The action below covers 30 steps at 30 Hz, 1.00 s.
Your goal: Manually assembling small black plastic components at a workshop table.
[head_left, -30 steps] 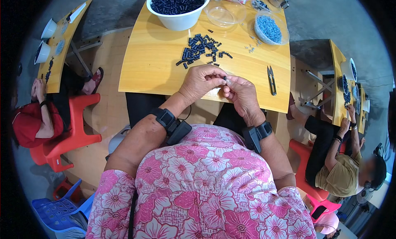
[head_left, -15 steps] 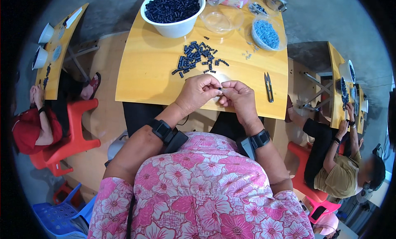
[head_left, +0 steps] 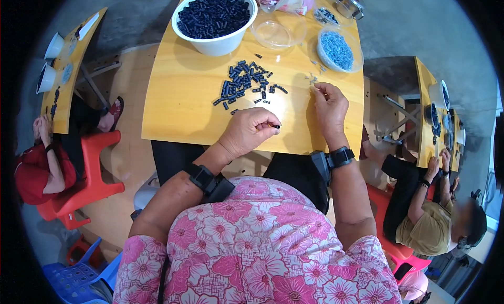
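Observation:
Pinched between the thumb and forefinger of my left hand [head_left: 249, 128] is a small black plastic piece [head_left: 276, 126], held over the near part of the table. My right hand [head_left: 331, 105] reaches down to the tabletop further right, its fingers bent together beside a few loose small clear pieces [head_left: 312, 78]. Whether one is between its fingertips is too small to tell. A loose pile of short black plastic pieces [head_left: 239, 83] lies beyond my left hand. Behind my right hand stands a clear round tub of tiny clear-blue pieces [head_left: 337, 49].
A large white bowl [head_left: 210, 46] heaped with black pieces stands at the far left of the yellow table [head_left: 173, 110]. Beside it are an empty clear tub [head_left: 277, 34], a pink bag [head_left: 289, 0] and a metal cup [head_left: 353, 5]. Co-workers sit at tables on both sides.
My hands, together before, are now apart. The right has moved away and forward to the loose clear pieces, covering where the black thread snips lay. The left still holds its black piece.

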Each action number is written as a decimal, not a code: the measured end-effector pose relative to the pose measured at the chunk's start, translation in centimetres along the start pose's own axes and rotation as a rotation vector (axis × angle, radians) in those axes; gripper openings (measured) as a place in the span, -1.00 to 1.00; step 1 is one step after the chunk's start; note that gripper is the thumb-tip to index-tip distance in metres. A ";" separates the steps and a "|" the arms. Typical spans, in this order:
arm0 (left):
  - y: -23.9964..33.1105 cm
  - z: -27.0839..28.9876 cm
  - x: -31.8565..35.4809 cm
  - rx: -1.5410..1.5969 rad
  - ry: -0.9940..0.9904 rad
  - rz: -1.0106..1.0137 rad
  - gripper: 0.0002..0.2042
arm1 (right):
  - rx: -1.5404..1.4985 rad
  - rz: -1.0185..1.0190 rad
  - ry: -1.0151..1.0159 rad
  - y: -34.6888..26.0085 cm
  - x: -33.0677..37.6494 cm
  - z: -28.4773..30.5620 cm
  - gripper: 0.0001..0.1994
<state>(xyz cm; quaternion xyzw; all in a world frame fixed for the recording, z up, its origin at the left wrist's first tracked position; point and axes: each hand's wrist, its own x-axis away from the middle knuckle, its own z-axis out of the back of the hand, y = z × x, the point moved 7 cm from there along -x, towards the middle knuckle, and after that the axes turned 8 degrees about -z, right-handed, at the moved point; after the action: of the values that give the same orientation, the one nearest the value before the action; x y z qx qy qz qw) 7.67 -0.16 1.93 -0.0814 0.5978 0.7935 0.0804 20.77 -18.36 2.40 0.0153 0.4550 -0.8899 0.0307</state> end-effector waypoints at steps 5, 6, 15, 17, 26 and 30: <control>0.1 0.0 0.0 -0.017 0.004 -0.017 -0.88 | 0.098 0.116 0.006 -0.6 -0.7 -0.2 -0.88; 0.1 0.0 0.0 -0.018 0.003 -0.013 -0.88 | 0.097 0.115 0.003 -0.7 -0.7 -0.3 -0.88; 0.4 0.0 0.0 -0.027 0.012 -0.028 -0.89 | 0.230 0.004 -0.030 -0.7 -1.6 -1.0 -0.86; 0.3 0.0 0.1 -0.031 0.010 -0.022 -0.89 | 0.263 0.038 -0.009 -0.8 -1.7 -1.0 -0.86; 0.2 0.0 0.0 -0.030 0.005 -0.019 -0.90 | 0.317 0.063 -0.001 -1.0 -1.8 -1.0 -0.86; 0.1 0.0 0.0 -0.018 0.003 -0.031 -0.89 | 0.313 0.016 -0.028 -1.3 -1.8 -1.1 -0.85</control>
<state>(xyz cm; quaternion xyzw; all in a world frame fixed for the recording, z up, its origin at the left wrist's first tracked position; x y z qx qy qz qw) 7.63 -0.16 2.00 -0.0925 0.5894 0.7973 0.0914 22.43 -16.67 2.90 0.0109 0.3103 -0.9497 0.0413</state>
